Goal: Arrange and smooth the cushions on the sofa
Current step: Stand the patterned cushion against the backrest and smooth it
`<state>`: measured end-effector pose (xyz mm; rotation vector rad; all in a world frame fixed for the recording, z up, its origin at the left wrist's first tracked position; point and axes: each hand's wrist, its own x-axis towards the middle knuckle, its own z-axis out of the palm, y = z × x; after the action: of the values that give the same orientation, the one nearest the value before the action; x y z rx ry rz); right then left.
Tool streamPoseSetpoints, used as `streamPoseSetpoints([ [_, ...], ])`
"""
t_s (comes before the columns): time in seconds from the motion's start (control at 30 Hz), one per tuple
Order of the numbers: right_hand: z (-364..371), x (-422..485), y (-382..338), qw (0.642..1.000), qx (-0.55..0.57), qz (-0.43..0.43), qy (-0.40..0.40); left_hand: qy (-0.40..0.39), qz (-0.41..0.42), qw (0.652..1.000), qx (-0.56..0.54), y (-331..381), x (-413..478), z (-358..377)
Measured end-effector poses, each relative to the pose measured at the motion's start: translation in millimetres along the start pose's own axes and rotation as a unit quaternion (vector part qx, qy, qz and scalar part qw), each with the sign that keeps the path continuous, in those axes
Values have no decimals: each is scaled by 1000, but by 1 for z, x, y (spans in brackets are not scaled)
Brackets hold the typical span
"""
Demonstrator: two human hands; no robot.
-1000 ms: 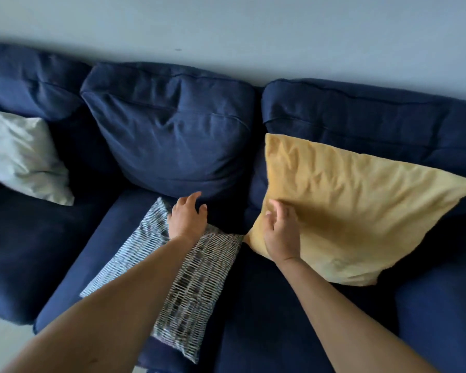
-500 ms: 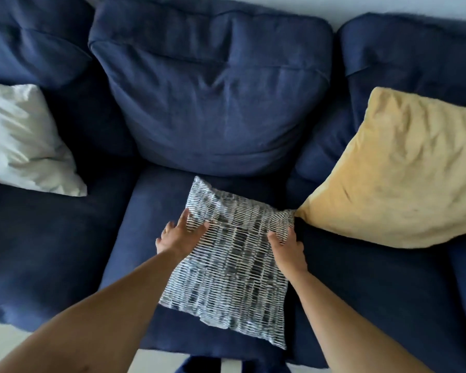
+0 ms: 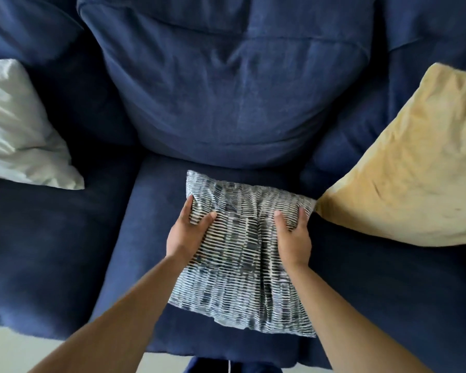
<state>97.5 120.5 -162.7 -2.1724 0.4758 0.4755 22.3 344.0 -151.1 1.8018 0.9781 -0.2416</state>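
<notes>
A patterned cushion (image 3: pixel 242 265) with white and dark blue dashes lies on the middle seat of the navy sofa (image 3: pixel 145 238). My left hand (image 3: pixel 187 232) grips its left edge, thumb on top and fingers curled around the side. My right hand (image 3: pixel 293 235) grips its right edge near the upper corner, and the fabric bunches between both hands. A yellow cushion (image 3: pixel 414 162) leans at the right, its corner touching the patterned cushion. A white cushion (image 3: pixel 19 130) rests at the left.
A large navy back cushion (image 3: pixel 226 84) stands right behind the patterned cushion. Pale floor (image 3: pixel 11 351) shows below the sofa's front edge at the lower left. Dark blue clothing (image 3: pixel 226 368) appears at the bottom centre.
My right hand left the yellow cushion and took the patterned cushion's right edge. Both hands now grip the patterned cushion and have turned it squarer on the seat. My view has moved closer.
</notes>
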Motion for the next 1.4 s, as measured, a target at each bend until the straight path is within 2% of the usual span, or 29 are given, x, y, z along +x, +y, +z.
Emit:
streamPoseSetpoints([
  [0.1, -2, -9, -37, 993, 24, -107, 41, 84, 68, 992, -63, 15, -10, -23],
  [0.23, -12, -7, -95, 958, 117, -249, 83, 176, 169, 958, -148, 49, -5, -60],
  [0.3, -15, 4, -119, 940, 139, -296, 101, 190, 210, 945, -161, 69, 12, -73],
  [0.37, -16, 21, -136, 933, 135, -315, 106, 170, 216, 952, -132, 88, 34, -81],
  [0.43, -13, 41, -141, 940, 97, -312, 95, 132, 187, 972, -44, 94, 59, -82],
  [0.5, -10, 56, -136, 958, 40, -278, 62, 84, 114, 989, 46, 91, 80, -79],
  [0.57, -7, 67, -126, 974, -9, -223, 44, 67, 64, 993, 74, 87, 91, -76],
  [0.63, -10, 75, -121, 976, -9, -210, 63, 94, 89, 990, 52, 91, 98, -78],
  [0.73, -19, 81, -135, 968, 99, -208, 99, 128, 154, 978, -57, 112, 111, -84],
  [0.87, -26, 95, -167, 968, 144, -166, 121, 174, 141, 962, -156, 144, 127, -88],
  [0.93, -31, 104, -176, 968, 138, -154, 141, 221, 155, 948, -167, 158, 129, -89],
  [1.03, -37, 110, -176, 951, 147, -178, 207, 250, 183, 935, -175, 169, 130, -91],
  [1.2, -32, 101, -173, 964, 110, -146, 195, 237, 107, 959, -113, 160, 131, -87],
  [1.27, -29, 88, -182, 939, 88, -204, 260, 305, 148, 940, -42, 160, 124, -83],
  [1.33, -23, 74, -193, 890, 45, -311, 330, 364, 282, 885, 70, 162, 112, -72],
  [1.4, -5, 61, -202, 838, -12, -436, 328, 346, 431, 818, 159, 162, 106, -53],
])
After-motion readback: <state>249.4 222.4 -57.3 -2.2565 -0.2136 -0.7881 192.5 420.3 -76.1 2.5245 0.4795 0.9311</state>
